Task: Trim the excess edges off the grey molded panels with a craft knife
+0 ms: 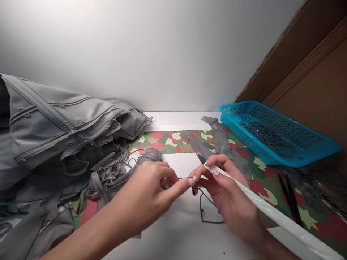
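My left hand (154, 184) pinches a small part of a thin grey rubber-like frame (201, 209) at the centre. Close against its fingertips, my right hand (230, 191) has a long white-wrapped tool (260, 202) between thumb and forefinger, its dark pointed tip (201, 158) aimed up and left. The angular loop of the grey frame hangs below the right hand's fingers. The fingers of both hands hide the rest of the piece.
Large grey moulded sheets (54, 112) are heaped at the left, with grey loops and strips (108, 173) beside them. Grey scraps (221, 139) lie behind my right hand. A blue basket (311, 151) holds thin dark pieces. Black tweezers (291, 198) lie at the right.
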{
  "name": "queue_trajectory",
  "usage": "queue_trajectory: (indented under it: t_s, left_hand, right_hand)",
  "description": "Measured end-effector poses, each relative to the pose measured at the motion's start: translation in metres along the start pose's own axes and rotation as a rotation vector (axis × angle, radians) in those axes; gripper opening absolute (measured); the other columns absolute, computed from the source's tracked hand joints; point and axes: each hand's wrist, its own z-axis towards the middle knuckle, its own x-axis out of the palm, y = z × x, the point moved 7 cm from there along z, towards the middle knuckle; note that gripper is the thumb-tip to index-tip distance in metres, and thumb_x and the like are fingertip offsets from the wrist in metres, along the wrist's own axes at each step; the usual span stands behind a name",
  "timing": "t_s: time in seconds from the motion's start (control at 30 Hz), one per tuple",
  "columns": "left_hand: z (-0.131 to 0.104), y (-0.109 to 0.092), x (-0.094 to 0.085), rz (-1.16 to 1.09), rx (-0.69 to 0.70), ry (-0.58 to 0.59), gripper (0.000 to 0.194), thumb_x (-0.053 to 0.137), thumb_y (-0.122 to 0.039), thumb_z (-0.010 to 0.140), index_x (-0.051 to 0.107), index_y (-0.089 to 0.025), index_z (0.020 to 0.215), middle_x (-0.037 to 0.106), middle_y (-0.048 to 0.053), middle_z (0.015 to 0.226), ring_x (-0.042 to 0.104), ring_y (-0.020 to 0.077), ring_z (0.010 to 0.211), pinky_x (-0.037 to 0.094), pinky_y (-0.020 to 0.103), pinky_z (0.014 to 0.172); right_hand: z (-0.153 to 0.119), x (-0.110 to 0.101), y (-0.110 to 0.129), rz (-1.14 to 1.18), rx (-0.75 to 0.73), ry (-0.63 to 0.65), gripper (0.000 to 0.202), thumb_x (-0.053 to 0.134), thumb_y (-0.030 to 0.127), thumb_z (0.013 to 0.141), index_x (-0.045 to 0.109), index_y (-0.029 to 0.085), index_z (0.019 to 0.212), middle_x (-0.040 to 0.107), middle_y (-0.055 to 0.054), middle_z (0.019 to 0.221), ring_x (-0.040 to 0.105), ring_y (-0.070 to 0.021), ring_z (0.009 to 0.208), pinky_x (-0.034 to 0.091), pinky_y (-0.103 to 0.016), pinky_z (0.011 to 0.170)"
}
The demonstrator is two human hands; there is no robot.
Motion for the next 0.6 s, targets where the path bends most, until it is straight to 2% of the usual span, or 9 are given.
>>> queue_trajectory:
  t_s: [0.13, 0.27, 0.37, 0.47, 0.6]
  left_hand:
    - [0.001, 0.003, 0.008, -0.252, -0.043, 0.076, 0.027, 0.047, -0.033, 0.083, 0.070, -0.019, 0.077, 0.059, -0.001, 0.069, 0.050, 0.0113, 0.066, 0.034, 0.020, 0.059]
    - [0.004, 0.008, 0.017, -0.537, -0.143, 0.121, 0.028, 0.049, -0.032, 0.082, 0.070, -0.014, 0.078, 0.058, 0.000, 0.065, 0.049, 0.0115, 0.066, 0.036, 0.020, 0.060]
    - [0.006, 0.011, 0.022, -0.751, -0.193, 0.103, 0.021, 0.055, -0.029, 0.079, 0.068, -0.013, 0.077, 0.062, 0.001, 0.072, 0.053, 0.0118, 0.073, 0.039, 0.020, 0.067]
    - [0.006, 0.014, 0.024, -0.811, -0.232, 0.089, 0.016, 0.059, -0.027, 0.076, 0.067, -0.013, 0.074, 0.063, 0.001, 0.072, 0.054, 0.0109, 0.071, 0.039, 0.020, 0.067]
    - [0.005, 0.015, 0.025, -0.809, -0.255, 0.091, 0.013, 0.061, -0.025, 0.074, 0.068, -0.013, 0.073, 0.064, 0.001, 0.069, 0.054, 0.0108, 0.068, 0.039, 0.020, 0.064]
  right_hand:
    - [0.002, -0.002, -0.003, 0.067, 0.053, -0.002, 0.013, 0.035, 0.020, 0.089, 0.047, 0.024, 0.089, 0.059, -0.001, 0.073, 0.050, -0.0150, 0.069, 0.038, -0.028, 0.059]
    - [0.003, -0.003, -0.002, 0.080, 0.069, -0.008, 0.009, 0.038, 0.021, 0.086, 0.046, 0.024, 0.088, 0.059, 0.000, 0.068, 0.049, -0.0156, 0.069, 0.036, -0.030, 0.063]
    - [0.001, -0.002, 0.002, 0.044, 0.059, 0.030, 0.003, 0.043, 0.022, 0.082, 0.046, 0.024, 0.080, 0.059, 0.001, 0.062, 0.051, -0.0177, 0.075, 0.035, -0.033, 0.071]
    - [-0.001, -0.002, 0.006, -0.033, 0.043, 0.056, 0.003, 0.047, 0.022, 0.078, 0.048, 0.024, 0.076, 0.058, 0.002, 0.058, 0.053, -0.0178, 0.073, 0.034, -0.033, 0.073]
    - [-0.001, -0.001, 0.005, -0.108, 0.046, 0.081, 0.006, 0.047, 0.020, 0.078, 0.049, 0.024, 0.073, 0.054, 0.004, 0.057, 0.049, -0.0138, 0.052, 0.035, -0.032, 0.065]
